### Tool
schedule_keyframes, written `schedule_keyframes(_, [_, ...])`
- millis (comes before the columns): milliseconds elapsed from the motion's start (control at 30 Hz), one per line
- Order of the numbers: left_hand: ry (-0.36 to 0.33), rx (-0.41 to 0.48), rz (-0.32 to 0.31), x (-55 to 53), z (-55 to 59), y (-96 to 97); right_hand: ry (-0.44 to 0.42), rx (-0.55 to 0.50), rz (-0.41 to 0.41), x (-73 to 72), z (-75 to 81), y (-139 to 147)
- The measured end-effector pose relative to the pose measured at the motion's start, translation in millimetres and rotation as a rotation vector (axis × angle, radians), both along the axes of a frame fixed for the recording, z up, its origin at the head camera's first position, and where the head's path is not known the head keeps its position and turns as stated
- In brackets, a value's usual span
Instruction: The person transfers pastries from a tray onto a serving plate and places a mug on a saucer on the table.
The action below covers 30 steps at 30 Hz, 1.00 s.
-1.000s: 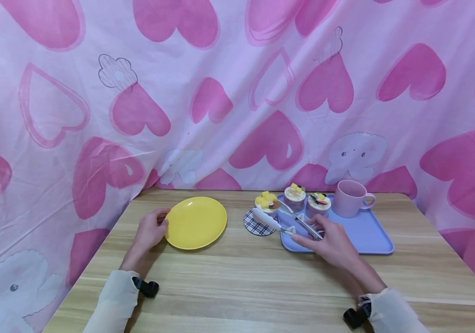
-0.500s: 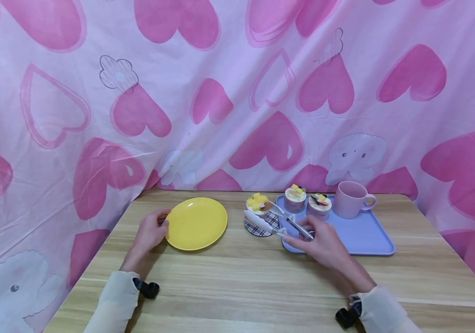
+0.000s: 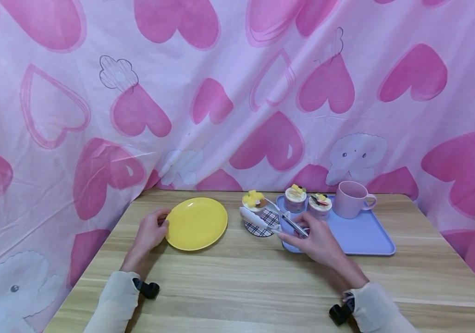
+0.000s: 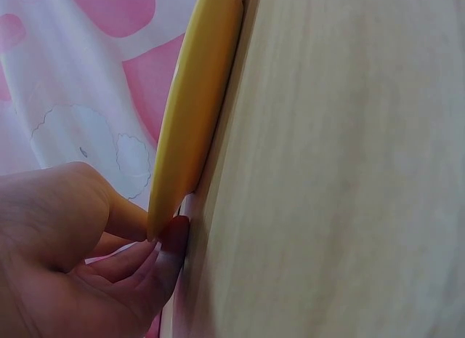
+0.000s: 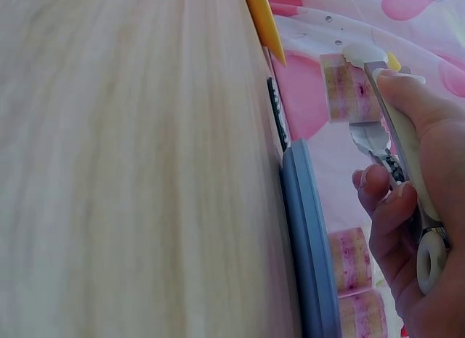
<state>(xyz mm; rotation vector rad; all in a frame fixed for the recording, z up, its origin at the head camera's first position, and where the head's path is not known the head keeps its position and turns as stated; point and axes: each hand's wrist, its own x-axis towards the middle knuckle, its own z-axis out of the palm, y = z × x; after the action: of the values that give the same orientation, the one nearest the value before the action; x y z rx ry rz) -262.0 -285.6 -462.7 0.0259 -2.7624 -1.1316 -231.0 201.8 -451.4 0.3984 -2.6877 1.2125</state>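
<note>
My left hand pinches the near-left rim of a yellow plate, thumb and fingertips meeting at the edge in the left wrist view. With my right hand I grip a pair of tongs, metal with a pale arm. Between the tongs' ends is a dessert cup topped with yellow fruit cubes. In the right wrist view that cup is held up off the table, its layered side showing. Below it lies a round checked coaster, partly hidden by the tongs.
A blue tray sits to the right under my right hand. On it stand two more dessert cups and a pink mug with its handle to the right. A pink heart-patterned cloth hangs behind the wooden table.
My right hand has moved left with the tongs, carrying the dessert cup left from the tray's edge, over the coaster, towards the plate. My left hand and the plate stay put.
</note>
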Motion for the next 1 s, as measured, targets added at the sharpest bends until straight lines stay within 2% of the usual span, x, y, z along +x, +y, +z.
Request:
schedule_keyframes(300, [-0.010,0.011,0.008,-0.1,0.0,0.8,-0.029,0.008,-0.001,-2.3,-1.3,-7])
schedule_keyframes(633, [-0.009,0.012,0.011,0.8,1.5,0.0,-0.023,0.010,0.012,-2.9,-1.1,-19])
schedule_keyframes(1000, [-0.028,0.011,0.011,0.7,2.5,1.4,-0.026,-0.015,0.053,-2.9,-4.0,-31])
